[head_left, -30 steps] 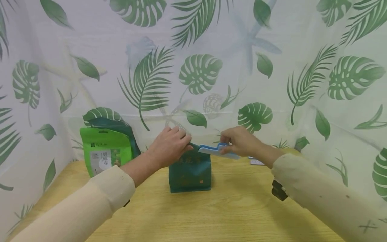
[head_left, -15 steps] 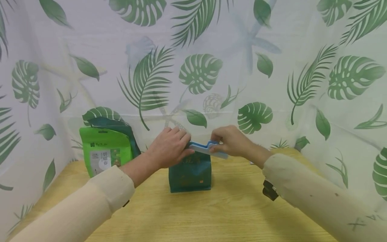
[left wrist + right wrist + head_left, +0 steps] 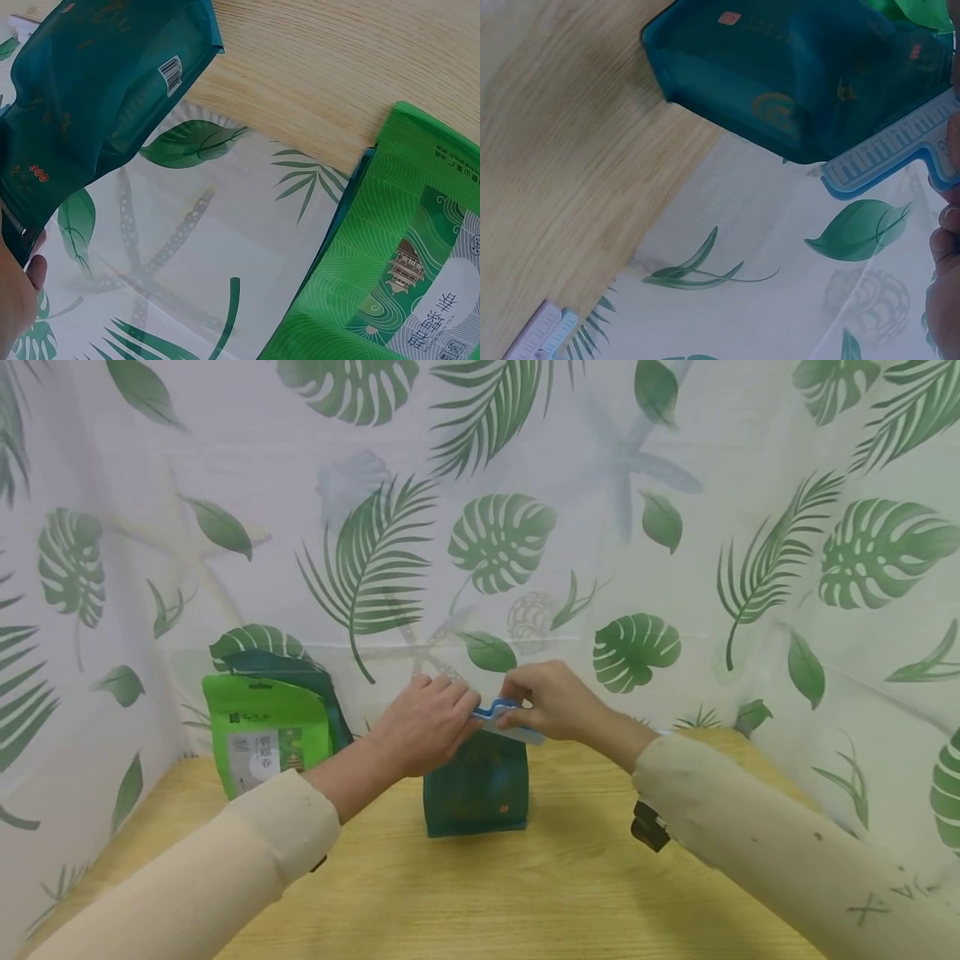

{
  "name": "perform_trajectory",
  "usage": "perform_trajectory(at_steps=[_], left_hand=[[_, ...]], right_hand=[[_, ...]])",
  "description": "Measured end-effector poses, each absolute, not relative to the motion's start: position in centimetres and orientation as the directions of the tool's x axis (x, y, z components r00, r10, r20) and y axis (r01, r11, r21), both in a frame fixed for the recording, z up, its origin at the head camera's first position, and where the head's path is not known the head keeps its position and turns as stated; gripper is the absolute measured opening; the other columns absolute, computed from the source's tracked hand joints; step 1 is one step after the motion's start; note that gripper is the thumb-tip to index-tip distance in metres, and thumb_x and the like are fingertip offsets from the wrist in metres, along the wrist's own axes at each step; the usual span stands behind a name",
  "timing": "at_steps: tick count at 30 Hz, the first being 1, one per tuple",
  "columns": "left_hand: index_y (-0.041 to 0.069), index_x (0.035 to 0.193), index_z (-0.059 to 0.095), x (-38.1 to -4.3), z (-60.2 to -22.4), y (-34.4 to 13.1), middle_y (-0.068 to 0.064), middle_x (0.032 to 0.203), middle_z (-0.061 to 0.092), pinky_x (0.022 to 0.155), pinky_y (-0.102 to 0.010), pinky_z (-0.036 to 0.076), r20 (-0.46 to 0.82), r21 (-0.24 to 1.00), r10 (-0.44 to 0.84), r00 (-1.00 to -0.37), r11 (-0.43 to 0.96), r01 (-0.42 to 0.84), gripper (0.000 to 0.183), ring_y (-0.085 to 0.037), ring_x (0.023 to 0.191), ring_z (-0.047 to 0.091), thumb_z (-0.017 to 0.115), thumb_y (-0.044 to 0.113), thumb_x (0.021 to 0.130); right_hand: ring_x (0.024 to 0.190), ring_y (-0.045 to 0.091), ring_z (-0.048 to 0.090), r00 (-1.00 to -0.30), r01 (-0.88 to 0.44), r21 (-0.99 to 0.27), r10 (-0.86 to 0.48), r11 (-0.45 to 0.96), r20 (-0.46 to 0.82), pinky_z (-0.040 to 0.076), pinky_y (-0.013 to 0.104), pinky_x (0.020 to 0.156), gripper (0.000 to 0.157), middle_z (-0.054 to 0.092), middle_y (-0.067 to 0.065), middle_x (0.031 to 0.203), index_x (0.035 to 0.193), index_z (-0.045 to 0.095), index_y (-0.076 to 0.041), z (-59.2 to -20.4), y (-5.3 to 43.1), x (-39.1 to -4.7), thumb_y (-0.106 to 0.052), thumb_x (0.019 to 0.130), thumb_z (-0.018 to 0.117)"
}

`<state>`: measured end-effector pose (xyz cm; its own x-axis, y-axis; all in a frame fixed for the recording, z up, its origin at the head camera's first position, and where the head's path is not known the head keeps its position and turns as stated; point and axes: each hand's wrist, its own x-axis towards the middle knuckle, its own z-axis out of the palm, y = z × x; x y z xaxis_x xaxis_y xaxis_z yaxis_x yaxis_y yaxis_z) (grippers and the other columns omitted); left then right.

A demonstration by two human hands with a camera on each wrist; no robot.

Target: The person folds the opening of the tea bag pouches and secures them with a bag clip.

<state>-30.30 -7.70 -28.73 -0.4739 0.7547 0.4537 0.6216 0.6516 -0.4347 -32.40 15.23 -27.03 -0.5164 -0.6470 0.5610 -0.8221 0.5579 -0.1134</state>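
Observation:
In the head view a dark teal tea bag (image 3: 476, 789) stands on the table. My left hand (image 3: 427, 722) grips its top edge, with fingers over the fold; in the left wrist view the thumb and fingers (image 3: 36, 271) are at the bag's narrowed top. A blue sealing clip (image 3: 885, 154), pinched in my right hand (image 3: 551, 697), lies across the upper part of the bag. The clip's left end reaches my left fingers in the head view, and its far end sticks out past the bag's right side.
Left of the teal bag stands a bright green tea pouch (image 3: 266, 710), with another dark teal bag (image 3: 337, 706) behind it. Loose pale purple and blue clips (image 3: 540, 330) lie on the wooden table (image 3: 450, 893) to the right. A leaf-patterned cloth (image 3: 480, 443) surrounds the table's back and sides.
My right hand has moved left with the clip, from beside the bag's right edge to across its top. My left hand stays at the bag's top.

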Motion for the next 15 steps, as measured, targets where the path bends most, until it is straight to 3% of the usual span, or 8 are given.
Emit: perform_trajectory(at_steps=[9, 15], left_hand=[[0.012, 0.099, 0.058, -30.44, -28.16, -7.71, -0.001, 0.087, 0.059, 0.071, -0.033, 0.044, 0.453, -0.426, 0.764, -0.459, 0.639, 0.641, 0.018, -0.019, 0.080, 0.057, 0.053, 0.028, 0.104], [0.011, 0.099, 0.059, -30.54, -27.86, -7.93, -0.001, 0.088, 0.061, 0.073, -0.035, 0.045, 0.471, -0.396, 0.732, -0.493, 0.674, 0.623, 0.020, -0.021, 0.086, 0.061, 0.055, 0.030, 0.103]], right_hand=[[0.059, 0.007, 0.045, -0.552, -0.808, -0.161, -0.633, 0.567, 0.542, 0.038, 0.025, 0.055, 0.027, 0.070, -0.001, 0.074, 0.087, 0.071, -0.007, -27.21, 15.50, -32.56, -0.023, 0.075, 0.089], [0.063, 0.015, 0.052, -0.552, -0.813, -0.178, -0.638, 0.554, 0.536, 0.042, 0.027, 0.059, 0.028, 0.070, 0.000, 0.079, 0.095, 0.073, -0.007, -27.29, 15.89, -32.82, -0.025, 0.078, 0.086]])
